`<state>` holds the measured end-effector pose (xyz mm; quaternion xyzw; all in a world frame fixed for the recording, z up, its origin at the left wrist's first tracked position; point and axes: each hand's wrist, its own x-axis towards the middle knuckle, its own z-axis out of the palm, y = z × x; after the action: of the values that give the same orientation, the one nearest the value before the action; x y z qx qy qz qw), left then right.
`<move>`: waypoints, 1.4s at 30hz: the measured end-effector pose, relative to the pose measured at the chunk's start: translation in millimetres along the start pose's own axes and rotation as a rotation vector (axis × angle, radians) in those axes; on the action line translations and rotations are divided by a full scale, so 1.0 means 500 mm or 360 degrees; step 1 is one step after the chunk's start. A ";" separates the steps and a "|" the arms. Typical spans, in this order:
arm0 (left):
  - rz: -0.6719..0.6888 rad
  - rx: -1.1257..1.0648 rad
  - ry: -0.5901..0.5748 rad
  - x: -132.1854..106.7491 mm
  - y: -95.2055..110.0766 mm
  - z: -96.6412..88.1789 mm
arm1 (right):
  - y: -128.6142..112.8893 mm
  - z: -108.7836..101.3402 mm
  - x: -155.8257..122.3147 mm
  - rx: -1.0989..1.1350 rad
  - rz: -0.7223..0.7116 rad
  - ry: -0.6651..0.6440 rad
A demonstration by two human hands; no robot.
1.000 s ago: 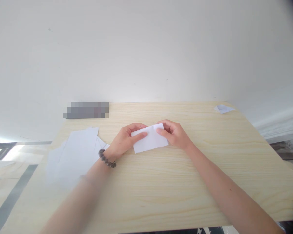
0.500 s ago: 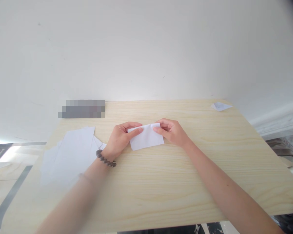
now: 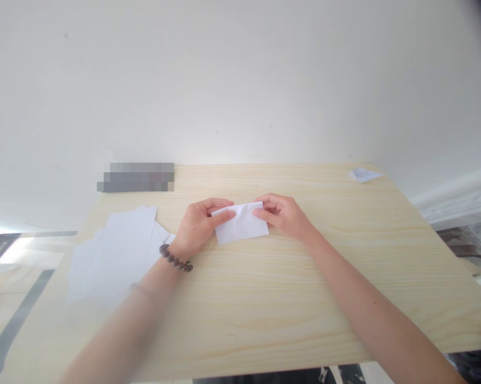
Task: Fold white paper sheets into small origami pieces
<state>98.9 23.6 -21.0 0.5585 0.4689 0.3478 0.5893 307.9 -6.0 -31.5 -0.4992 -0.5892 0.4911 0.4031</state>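
A small white folded sheet of paper (image 3: 242, 226) is held over the middle of the wooden table (image 3: 264, 309). My left hand (image 3: 202, 221) pinches its left part, the thumb on the near face and the fingers behind the top edge. On the other side, my right hand (image 3: 282, 213) grips the upper right corner the same way. Both sets of fingertips are partly hidden behind the paper. A dark beaded bracelet (image 3: 176, 258) circles my left wrist. Left of that wrist lies a loose pile of white paper sheets (image 3: 120, 245), partly covered by my forearm.
At the far right corner of the table rests a folded piece of white paper (image 3: 364, 175). A blurred-out grey object (image 3: 138, 178) lies at the back left. The white wall (image 3: 240, 80) runs right behind the table's far edge.
Both hands keep their grip on the paper and have hardly moved. The whole view has shifted very slightly.
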 end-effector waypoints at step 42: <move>-0.0011 0.0269 -0.0066 -0.008 0.016 0.007 | -0.015 0.032 0.004 -0.0449 -0.0034 0.0242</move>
<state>102.0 19.8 -12.7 0.6118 0.4862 0.2932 0.5508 290.8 -7.0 -27.4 -0.5804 -0.6253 0.3598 0.3776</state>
